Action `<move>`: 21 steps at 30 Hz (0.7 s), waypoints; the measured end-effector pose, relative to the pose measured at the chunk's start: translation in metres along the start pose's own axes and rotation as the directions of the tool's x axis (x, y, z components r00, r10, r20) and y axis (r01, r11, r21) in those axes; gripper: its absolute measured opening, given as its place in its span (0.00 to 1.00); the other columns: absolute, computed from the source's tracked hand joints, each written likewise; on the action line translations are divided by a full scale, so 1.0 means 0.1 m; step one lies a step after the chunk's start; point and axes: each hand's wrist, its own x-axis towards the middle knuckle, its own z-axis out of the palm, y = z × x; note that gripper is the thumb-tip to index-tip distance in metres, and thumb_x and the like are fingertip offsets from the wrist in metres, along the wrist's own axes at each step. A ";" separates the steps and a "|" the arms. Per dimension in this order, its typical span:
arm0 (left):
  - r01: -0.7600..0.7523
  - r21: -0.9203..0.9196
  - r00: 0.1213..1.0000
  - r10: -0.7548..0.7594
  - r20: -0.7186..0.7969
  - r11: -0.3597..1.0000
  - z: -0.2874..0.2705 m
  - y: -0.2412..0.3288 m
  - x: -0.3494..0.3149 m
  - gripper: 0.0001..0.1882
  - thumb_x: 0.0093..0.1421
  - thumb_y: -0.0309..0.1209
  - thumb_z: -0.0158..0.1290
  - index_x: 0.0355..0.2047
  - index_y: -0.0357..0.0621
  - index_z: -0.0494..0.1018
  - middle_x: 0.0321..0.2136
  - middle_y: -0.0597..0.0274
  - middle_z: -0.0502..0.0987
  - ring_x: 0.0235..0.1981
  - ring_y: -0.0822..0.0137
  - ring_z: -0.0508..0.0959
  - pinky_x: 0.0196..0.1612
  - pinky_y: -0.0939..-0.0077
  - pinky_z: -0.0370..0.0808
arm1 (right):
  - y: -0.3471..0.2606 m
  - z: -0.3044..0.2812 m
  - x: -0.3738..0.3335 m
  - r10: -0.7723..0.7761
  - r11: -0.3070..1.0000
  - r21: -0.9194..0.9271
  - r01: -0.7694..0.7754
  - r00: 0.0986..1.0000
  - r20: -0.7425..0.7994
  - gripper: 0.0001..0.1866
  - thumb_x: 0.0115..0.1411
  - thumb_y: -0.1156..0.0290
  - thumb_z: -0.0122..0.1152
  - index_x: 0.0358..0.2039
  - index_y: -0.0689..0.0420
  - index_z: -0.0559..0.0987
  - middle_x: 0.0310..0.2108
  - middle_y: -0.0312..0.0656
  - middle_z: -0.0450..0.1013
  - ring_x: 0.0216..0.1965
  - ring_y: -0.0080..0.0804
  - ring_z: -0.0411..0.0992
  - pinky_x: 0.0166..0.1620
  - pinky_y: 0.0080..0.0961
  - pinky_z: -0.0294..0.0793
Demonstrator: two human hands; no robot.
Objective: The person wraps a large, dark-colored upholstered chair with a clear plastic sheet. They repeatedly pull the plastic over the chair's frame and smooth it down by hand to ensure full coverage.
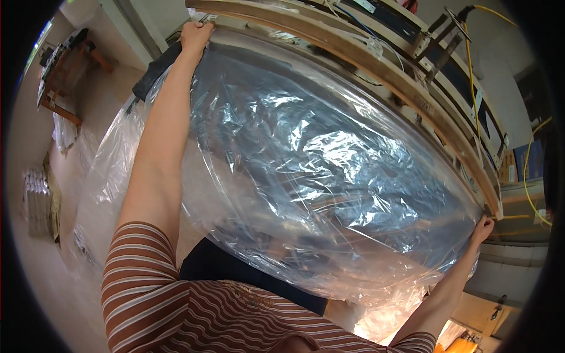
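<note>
A wide sheet of clear plastic film (329, 153) is stretched between my two arms, crinkled and shiny across its middle. My left hand (196, 37) is at the far left, its fingers closed on the film's upper edge close to the end of a wooden bar (353, 50). At the right, near the bar's other end, my right hand (482, 228) is closed on the opposite end of that edge. The film hangs down in front of my body, and loose folds spread to the left below my left arm. Whether it is a single layer or a bag I cannot tell.
Behind the bar stands a machine frame (438, 56) with metal brackets and a yellow cable (469, 65). A dark bundle (158, 70) lies beside my left forearm. At the left are a wooden stand (62, 88) and a stack of pale packets (38, 203); a cabinet (485, 312) is lower right.
</note>
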 end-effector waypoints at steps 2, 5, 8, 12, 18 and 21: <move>0.070 -0.322 0.995 -0.087 -0.040 0.944 0.08 -0.06 0.04 0.14 0.59 0.34 0.49 0.31 0.32 0.71 0.27 0.57 0.73 0.27 0.68 0.74 0.23 0.73 0.72 | 0.20 -0.10 0.13 -0.055 0.985 -0.165 0.048 0.998 -0.039 0.19 0.59 0.60 0.53 0.34 0.69 0.74 0.33 0.54 0.72 0.35 0.47 0.68 0.43 0.34 0.66; 0.116 -0.542 0.990 -0.138 0.000 0.832 -0.13 -0.32 0.25 0.16 0.62 0.34 0.43 0.36 0.29 0.69 0.29 0.55 0.72 0.29 0.65 0.75 0.25 0.70 0.75 | 0.15 -0.03 0.10 -0.069 0.997 -0.029 0.068 0.997 -0.043 0.18 0.59 0.63 0.51 0.34 0.70 0.74 0.34 0.57 0.71 0.37 0.49 0.67 0.43 0.37 0.65; 0.187 -0.574 0.982 -0.171 0.082 0.797 -0.22 -0.40 0.35 0.22 0.64 0.40 0.41 0.41 0.28 0.68 0.31 0.55 0.71 0.34 0.64 0.76 0.36 0.68 0.76 | -0.10 0.04 0.00 -0.065 0.997 0.051 0.065 0.998 -0.018 0.18 0.60 0.67 0.49 0.37 0.72 0.75 0.36 0.57 0.73 0.39 0.50 0.69 0.45 0.37 0.66; 0.107 0.159 0.994 -0.107 -0.005 0.982 0.02 -0.38 0.34 0.38 0.60 0.60 0.36 0.50 0.36 0.72 0.51 0.39 0.71 0.55 0.47 0.70 0.57 0.55 0.62 | -0.48 -0.19 -0.11 0.241 0.941 0.192 -0.279 0.950 0.200 0.21 0.63 0.64 0.49 0.51 0.67 0.73 0.48 0.50 0.74 0.48 0.35 0.71 0.53 0.30 0.67; 0.008 -0.164 0.976 0.028 0.215 0.986 -1.37 -0.85 0.80 0.22 0.62 0.42 0.50 0.51 0.42 0.73 0.48 0.57 0.75 0.47 0.64 0.75 0.52 0.72 0.69 | -1.80 -0.70 -0.82 -0.264 0.942 -0.207 0.265 0.964 0.034 0.17 0.56 0.63 0.53 0.44 0.57 0.76 0.44 0.49 0.72 0.46 0.50 0.68 0.51 0.42 0.64; -0.199 0.412 0.973 0.129 0.192 0.889 -1.99 -1.20 1.21 0.26 0.60 0.43 0.52 0.54 0.39 0.70 0.48 0.51 0.75 0.48 0.58 0.75 0.53 0.67 0.69 | -2.24 -0.92 -1.51 -0.360 0.932 0.032 0.362 0.911 0.200 0.21 0.59 0.61 0.51 0.49 0.60 0.73 0.50 0.49 0.69 0.53 0.49 0.65 0.56 0.43 0.61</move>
